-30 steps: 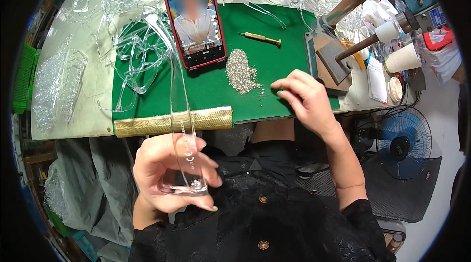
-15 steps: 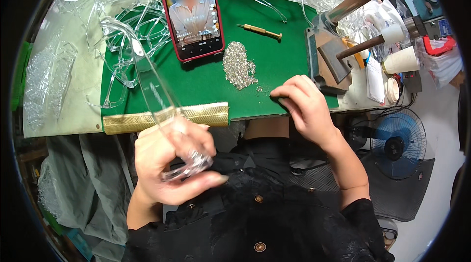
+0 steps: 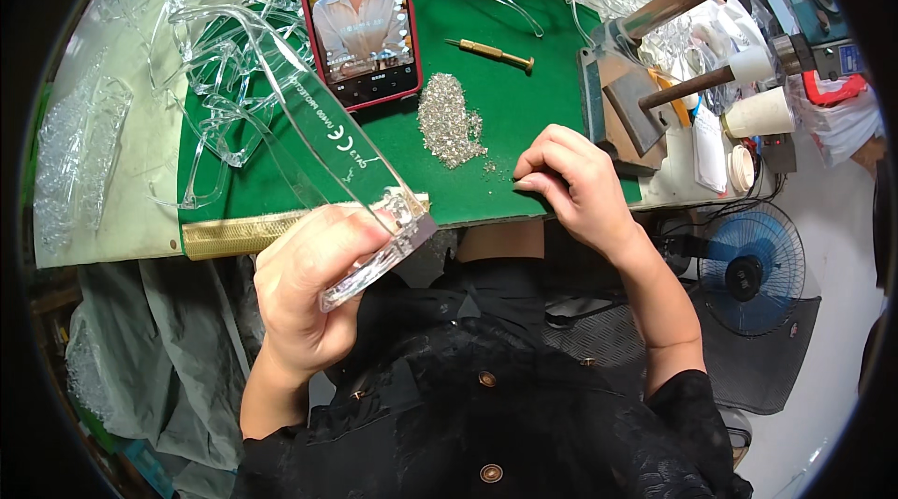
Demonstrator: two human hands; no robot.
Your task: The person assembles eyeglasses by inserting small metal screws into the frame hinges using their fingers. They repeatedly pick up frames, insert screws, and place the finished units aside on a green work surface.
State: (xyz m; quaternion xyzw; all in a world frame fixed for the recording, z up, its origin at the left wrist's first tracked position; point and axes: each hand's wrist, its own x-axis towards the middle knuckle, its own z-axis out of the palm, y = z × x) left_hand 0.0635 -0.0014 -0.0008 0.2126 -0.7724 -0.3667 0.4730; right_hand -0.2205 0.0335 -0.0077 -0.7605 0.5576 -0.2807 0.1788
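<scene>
My left hand [image 3: 304, 289] is closed around the front of a clear plastic glasses frame [image 3: 329, 132], near the hinge corner. One long temple arm slants up and left over the mat; the other is partly hidden behind it. At the front edge of the green mat [image 3: 524, 125], my right hand [image 3: 585, 186] has thumb and forefinger pinched together; whatever lies between them is too small to make out. Just left of those fingertips lies a pile of tiny silvery metal pieces [image 3: 447, 120], like small screws, with a few scattered loose. A brass screwdriver [image 3: 491, 53] rests beyond the pile.
A phone in a red case [image 3: 421, 64] stands behind the mat, playing a video. Clear frames [image 3: 224, 59] heap at the left and back. Gold patterned material [image 3: 224, 237] lines the front edge. At right are a metal press [image 3: 636, 115], a paper cup [image 3: 760, 113] and a blue fan [image 3: 748, 265].
My left hand has turned the glasses frame, and its thumb has folded in against the front. My right fingertips have drawn together, with that hand staying beside the metal pieces.
</scene>
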